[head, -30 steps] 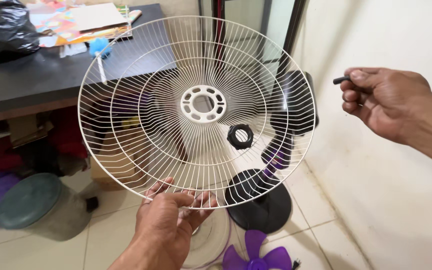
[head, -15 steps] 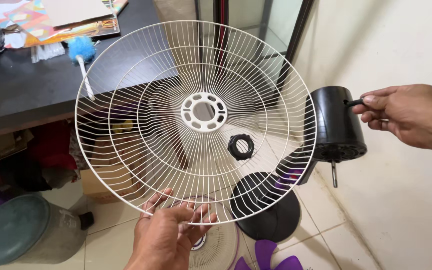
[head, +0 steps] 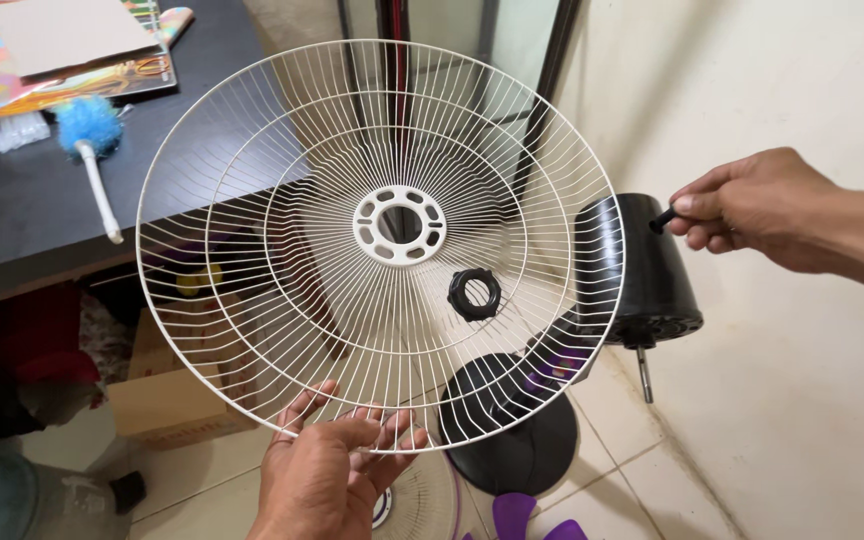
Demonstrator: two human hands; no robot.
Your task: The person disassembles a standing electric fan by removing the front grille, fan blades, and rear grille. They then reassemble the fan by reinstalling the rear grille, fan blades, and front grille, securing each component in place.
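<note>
We can't see the fan base [head: 512, 440] whole: the white fan guard [head: 282, 250] veils its top. The purple blades [head: 527, 520] and grey bin [head: 12, 500] are cut by the bottom edge. The motor's [head: 652, 270] left side sits behind the guard rim. The left hand [head: 327, 475] is cropped at the wrist.

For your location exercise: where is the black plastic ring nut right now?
In the head view, the black ring nut lies on the white fan guard, just lower right of its hub, left of the black motor.
</note>
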